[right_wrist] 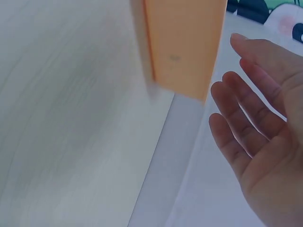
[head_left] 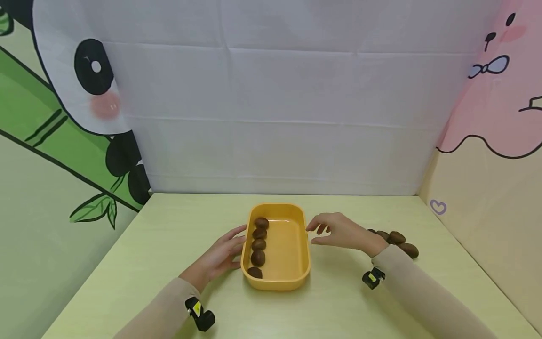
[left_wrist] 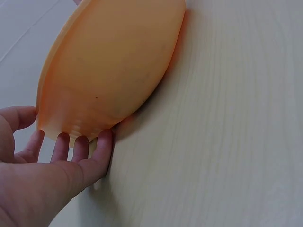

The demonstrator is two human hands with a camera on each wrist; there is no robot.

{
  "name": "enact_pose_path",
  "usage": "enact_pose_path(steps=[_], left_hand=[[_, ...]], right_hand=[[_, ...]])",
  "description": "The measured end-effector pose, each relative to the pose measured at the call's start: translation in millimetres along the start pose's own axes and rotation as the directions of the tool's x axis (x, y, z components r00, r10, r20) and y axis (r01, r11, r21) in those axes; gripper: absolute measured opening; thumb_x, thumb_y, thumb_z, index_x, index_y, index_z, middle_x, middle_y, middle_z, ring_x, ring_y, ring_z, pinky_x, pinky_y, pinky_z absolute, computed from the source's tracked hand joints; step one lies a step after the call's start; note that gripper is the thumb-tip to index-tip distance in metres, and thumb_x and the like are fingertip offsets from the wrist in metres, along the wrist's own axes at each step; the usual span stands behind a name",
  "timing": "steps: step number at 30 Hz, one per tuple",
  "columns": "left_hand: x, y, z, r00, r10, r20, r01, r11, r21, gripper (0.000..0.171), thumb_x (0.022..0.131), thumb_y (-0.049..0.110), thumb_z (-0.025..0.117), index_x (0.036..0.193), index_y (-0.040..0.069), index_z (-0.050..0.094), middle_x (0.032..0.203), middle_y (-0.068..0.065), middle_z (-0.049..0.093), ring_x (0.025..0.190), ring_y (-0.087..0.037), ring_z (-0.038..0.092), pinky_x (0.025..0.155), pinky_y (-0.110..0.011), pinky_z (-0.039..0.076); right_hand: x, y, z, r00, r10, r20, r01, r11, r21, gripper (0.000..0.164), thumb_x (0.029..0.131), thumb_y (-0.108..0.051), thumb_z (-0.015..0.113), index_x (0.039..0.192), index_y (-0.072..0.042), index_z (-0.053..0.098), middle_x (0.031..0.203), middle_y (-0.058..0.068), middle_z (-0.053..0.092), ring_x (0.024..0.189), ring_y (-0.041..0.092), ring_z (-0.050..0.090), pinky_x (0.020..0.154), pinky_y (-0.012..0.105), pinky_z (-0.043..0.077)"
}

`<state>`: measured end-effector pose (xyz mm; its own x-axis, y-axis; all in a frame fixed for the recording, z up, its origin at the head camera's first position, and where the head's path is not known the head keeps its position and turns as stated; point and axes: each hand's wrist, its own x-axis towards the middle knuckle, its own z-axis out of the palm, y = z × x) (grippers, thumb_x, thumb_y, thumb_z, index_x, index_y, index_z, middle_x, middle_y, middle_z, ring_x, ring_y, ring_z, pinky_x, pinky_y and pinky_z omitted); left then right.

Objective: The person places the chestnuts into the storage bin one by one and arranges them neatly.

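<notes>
A yellow rectangular tray (head_left: 289, 254) sits on the table with a column of several chestnuts (head_left: 258, 258) along its left side. My left hand (head_left: 222, 256) is at the tray's left wall. In the left wrist view, the fingertips of that hand (left_wrist: 52, 175) rest against the tray's outer side (left_wrist: 113, 61), thumb near the rim. Beside the tray's right rim is my right hand (head_left: 338, 230), palm bare and fingers loosely bent. The right wrist view shows this hand (right_wrist: 270, 127) holding nothing, next to the tray's end (right_wrist: 184, 52).
More chestnuts (head_left: 397, 238) lie on the table to the right, partly hidden behind my right wrist. A pale wood-grain table (head_left: 190, 212) runs back to a white sheet (head_left: 288, 94). Printed cartoon panels (head_left: 487, 188) stand at both sides.
</notes>
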<state>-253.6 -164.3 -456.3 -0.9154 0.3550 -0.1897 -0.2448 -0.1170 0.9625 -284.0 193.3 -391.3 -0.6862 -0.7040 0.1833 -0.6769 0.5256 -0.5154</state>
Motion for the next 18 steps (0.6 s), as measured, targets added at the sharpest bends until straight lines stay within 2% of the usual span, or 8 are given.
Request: enact_pose_path(steps=[3,6,10,18], left_hand=[[0.6,0.4,0.3,1.000,0.003,-0.005,-0.003,1.000,0.005,0.058,0.106,0.024,0.050,0.158,0.016,0.026,0.153,-0.022,0.041,0.133,-0.034,0.048,0.092,-0.051,0.050],[0.4,1.3,0.4,1.000,0.005,-0.014,-0.005,1.000,0.010,0.059,0.105,0.024,0.051,0.158,0.015,0.026,0.152,-0.022,0.041,0.132,-0.034,0.049,0.092,-0.051,0.050],[0.2,2.4,0.0,1.000,0.001,-0.005,-0.001,1.000,0.015,0.060,0.106,0.025,0.050,0.159,0.016,0.024,0.154,-0.022,0.039,0.135,-0.035,0.046,0.093,-0.050,0.049],[-0.3,1.1,-0.3,1.000,-0.006,-0.017,0.007,1.000,0.025,0.060,0.106,0.027,0.050,0.159,0.017,0.026,0.154,-0.022,0.039,0.138,-0.037,0.042,0.092,-0.051,0.049]], right_hand=[[-13.1,15.9,-11.4,0.998,0.062,-0.009,-0.062,0.998,-0.012,0.026,0.091,-0.022,0.077,0.115,-0.017,0.069,0.109,-0.004,0.068,0.098,0.026,0.067,0.086,0.047,0.053],[-26.2,32.1,-21.5,0.992,0.126,-0.014,-0.126,0.991,-0.040,0.025,0.091,-0.022,0.076,0.114,-0.017,0.069,0.109,0.001,0.068,0.100,0.027,0.066,0.088,0.048,0.052],[-43.8,53.1,-31.9,0.974,0.223,-0.024,-0.224,0.971,-0.087,0.026,0.092,-0.020,0.075,0.115,-0.012,0.069,0.113,0.008,0.069,0.105,0.028,0.063,0.092,0.050,0.049],[-74.5,87.1,-42.4,0.935,0.354,-0.033,-0.355,0.928,-0.112,0.029,0.092,-0.020,0.075,0.118,-0.007,0.069,0.116,0.008,0.068,0.111,0.032,0.061,0.095,0.053,0.046]])
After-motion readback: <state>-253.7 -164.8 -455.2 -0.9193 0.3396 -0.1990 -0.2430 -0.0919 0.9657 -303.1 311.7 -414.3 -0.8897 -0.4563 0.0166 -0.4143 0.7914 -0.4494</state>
